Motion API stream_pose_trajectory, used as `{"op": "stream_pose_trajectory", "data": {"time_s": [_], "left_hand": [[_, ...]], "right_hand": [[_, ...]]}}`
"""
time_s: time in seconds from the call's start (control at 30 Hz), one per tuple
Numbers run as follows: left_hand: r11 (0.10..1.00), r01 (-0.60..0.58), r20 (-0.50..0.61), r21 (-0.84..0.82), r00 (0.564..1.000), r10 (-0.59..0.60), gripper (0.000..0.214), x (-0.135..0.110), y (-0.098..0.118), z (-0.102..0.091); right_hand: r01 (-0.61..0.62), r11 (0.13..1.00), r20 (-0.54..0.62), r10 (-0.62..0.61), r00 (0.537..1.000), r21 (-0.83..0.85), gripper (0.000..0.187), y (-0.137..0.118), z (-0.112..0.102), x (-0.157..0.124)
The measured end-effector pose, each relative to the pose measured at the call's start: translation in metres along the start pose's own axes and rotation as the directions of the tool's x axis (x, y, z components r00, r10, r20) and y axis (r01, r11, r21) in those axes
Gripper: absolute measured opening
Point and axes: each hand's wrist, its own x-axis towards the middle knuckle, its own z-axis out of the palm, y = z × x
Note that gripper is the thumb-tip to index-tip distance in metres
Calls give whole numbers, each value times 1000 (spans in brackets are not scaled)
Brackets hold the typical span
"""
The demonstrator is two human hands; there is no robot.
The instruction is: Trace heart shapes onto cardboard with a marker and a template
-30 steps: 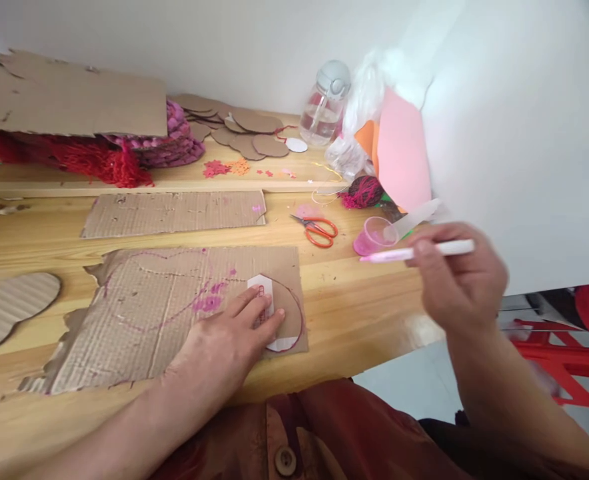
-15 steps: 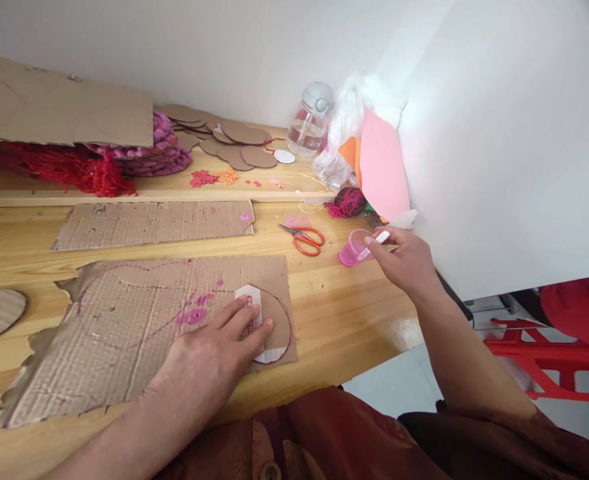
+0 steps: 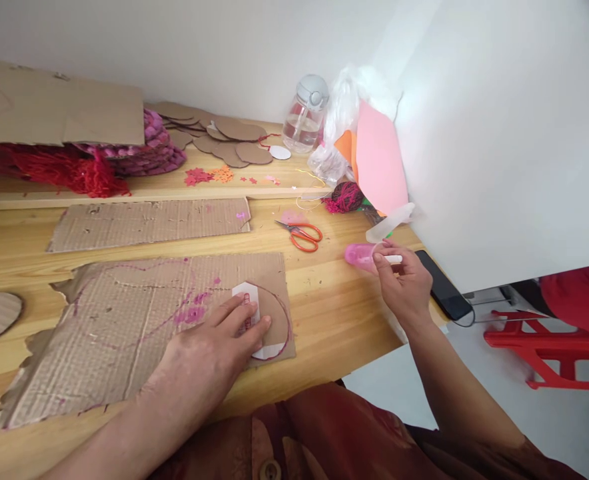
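Note:
My left hand (image 3: pixel 214 343) lies flat, fingers stretched, pressing a white paper template (image 3: pixel 248 303) onto a torn sheet of brown cardboard (image 3: pixel 139 320) marked with pink lines. A dark red curve runs round the template's right side. My right hand (image 3: pixel 403 283) is closed on a white and pink pen (image 3: pixel 389 259) near the table's right edge, its tip at a small pink plastic cup (image 3: pixel 358 255) that lies tipped on its side.
Orange scissors (image 3: pixel 302 235), a ball of red yarn (image 3: pixel 344 197), a water bottle (image 3: pixel 304 115), pink and orange sheets (image 3: pixel 378 163), cardboard discs (image 3: pixel 234 140), a second cardboard strip (image 3: pixel 147 221) and a black phone (image 3: pixel 442 285) are on the wooden table (image 3: pixel 344 307). Red stool (image 3: pixel 554 350) at right.
My right hand came down from mid-air with the pen to the pink cup, which now lies tipped. My left hand stayed on the template.

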Motion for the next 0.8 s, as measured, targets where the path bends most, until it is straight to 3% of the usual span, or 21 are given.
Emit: {"op": "stream_pose_trajectory", "data": {"time_s": [0.3, 0.4, 0.5, 0.63, 0.8], "left_hand": [[1000, -4, -26, -18, 1000, 4, 38, -1, 0, 6], [1000, 3, -16, -23, 1000, -3, 38, 0, 2, 5], [1000, 7, 6, -10, 1000, -7, 40, 2, 4, 0], [1000, 18, 71, 11, 997, -19, 45, 5, 10, -8], [999, 52, 91, -9, 995, -51, 45, 7, 15, -13]], "right_hand": [[118, 988, 18, -116, 993, -96, 20, -2, 3, 9], [151, 982, 85, -141, 986, -117, 21, 0, 2, 23], [138, 975, 195, -103, 975, -175, 24, -2, 2, 48], [133, 952, 255, -61, 965, -275, 24, -12, 8, 80], [101, 950, 329, 1, 944, -296, 19, -21, 15, 98]]}}
